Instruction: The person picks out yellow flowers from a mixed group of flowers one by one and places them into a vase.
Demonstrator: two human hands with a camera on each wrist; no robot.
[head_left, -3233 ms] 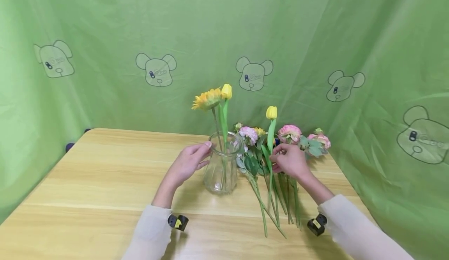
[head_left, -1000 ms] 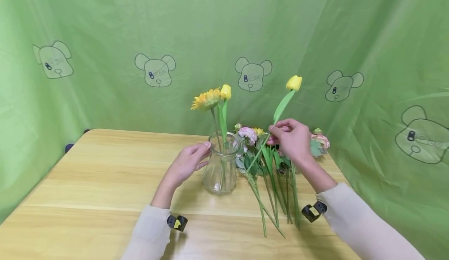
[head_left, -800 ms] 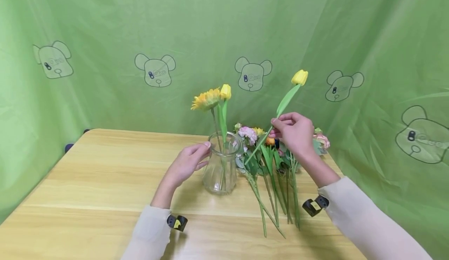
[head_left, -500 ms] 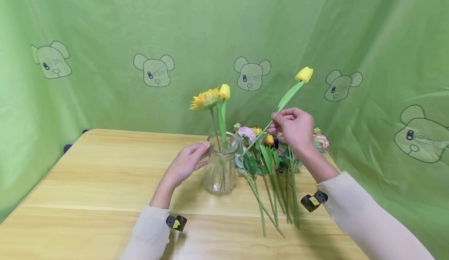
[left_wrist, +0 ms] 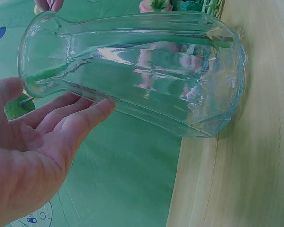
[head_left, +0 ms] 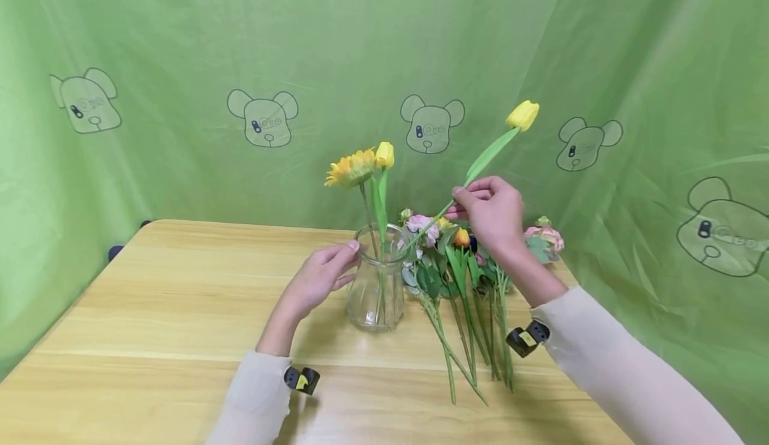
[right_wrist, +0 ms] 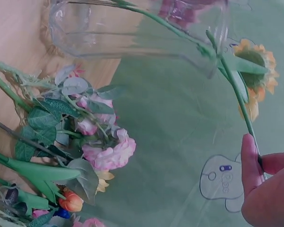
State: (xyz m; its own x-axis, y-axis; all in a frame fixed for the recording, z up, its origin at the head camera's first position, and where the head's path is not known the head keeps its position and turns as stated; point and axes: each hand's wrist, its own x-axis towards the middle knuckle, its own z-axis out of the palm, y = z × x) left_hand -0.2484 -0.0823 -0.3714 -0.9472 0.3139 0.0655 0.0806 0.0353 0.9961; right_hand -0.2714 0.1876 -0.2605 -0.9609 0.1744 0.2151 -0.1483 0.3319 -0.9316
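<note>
A clear glass vase [head_left: 375,295] stands on the table, holding a yellow-orange sunflower [head_left: 351,169] and a yellow tulip [head_left: 384,156]. My left hand [head_left: 324,273] rests against the vase's left side, thumb at the rim and fingers fairly straight along the glass, as the left wrist view shows. Between thumb and fingers, my right hand [head_left: 492,215] pinches the stem of a second yellow tulip [head_left: 523,115]. That tulip slants, its bloom up to the right. In the right wrist view the stem's lower end [right_wrist: 210,37] overlaps the vase's mouth.
Right of the vase lies a bunch of flowers, with a pink-white bloom [head_left: 422,227], an orange tulip [head_left: 461,237] and a pink flower [head_left: 547,237]. Their green stems [head_left: 450,351] point toward the table's front. A green curtain [head_left: 336,45] hangs behind the wooden table [head_left: 180,298].
My right hand has lifted the yellow tulip out of the bunch, tilted it and brought its stem end left and up to the vase's rim. My left hand stays at the vase.
</note>
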